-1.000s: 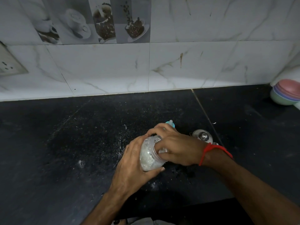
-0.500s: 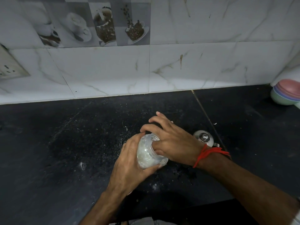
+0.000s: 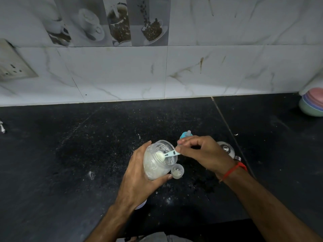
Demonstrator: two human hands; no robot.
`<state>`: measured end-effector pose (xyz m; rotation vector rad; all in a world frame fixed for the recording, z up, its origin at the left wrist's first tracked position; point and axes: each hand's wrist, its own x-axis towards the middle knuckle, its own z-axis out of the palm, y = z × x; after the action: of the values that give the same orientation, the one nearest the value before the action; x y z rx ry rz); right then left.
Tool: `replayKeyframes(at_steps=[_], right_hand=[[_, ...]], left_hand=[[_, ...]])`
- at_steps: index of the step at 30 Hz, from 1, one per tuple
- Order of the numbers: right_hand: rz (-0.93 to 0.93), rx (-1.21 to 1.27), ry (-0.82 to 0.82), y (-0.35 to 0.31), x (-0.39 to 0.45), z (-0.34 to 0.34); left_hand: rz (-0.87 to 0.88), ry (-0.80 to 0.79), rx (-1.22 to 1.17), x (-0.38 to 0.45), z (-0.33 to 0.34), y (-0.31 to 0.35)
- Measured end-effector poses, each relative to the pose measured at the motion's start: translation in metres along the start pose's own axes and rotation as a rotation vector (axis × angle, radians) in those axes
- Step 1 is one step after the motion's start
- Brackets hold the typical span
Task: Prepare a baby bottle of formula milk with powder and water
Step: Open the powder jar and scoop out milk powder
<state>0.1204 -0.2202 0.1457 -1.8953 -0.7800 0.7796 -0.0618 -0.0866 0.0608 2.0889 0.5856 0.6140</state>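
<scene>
Two hands busy over black counter (image 3: 70, 154). Left hand (image 3: 138, 179) wraps clear powder jar (image 3: 157, 163), tilted, fingers curled round it. Right hand (image 3: 204, 154) pinches scoop (image 3: 166, 155) handle w/ thumb + forefinger, bowl heaped w/ powder inside jar mouth. Small cap (image 3: 177, 171) just beside jar. Bottle teat (image 3: 186, 134) behind right hand.

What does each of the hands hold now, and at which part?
Left hand grips the powder jar around its body. Right hand pinches the small scoop at the end of its handle, its bowl in the jar's mouth.
</scene>
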Motion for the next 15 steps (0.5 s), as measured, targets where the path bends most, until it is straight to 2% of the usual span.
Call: replayKeyframes(at_steps=[5, 12, 14, 15], right_hand=[[0.052, 0.135, 0.011, 0.010, -0.005, 0.003], [0.059, 0.194, 0.050, 0.016, -0.008, 0.000], [-0.024, 0.140, 0.067, 0.016, -0.008, 0.002], [-0.116, 0.013, 0.083, 0.016, -0.008, 0.003]], left_hand=[[-0.010, -0.019, -0.028, -0.001, 0.001, 0.001], [-0.014, -0.038, -0.062, -0.002, 0.003, 0.003], [-0.006, -0.046, -0.030, -0.003, 0.004, 0.002], [0.001, -0.047, -0.011, -0.003, 0.004, 0.002]])
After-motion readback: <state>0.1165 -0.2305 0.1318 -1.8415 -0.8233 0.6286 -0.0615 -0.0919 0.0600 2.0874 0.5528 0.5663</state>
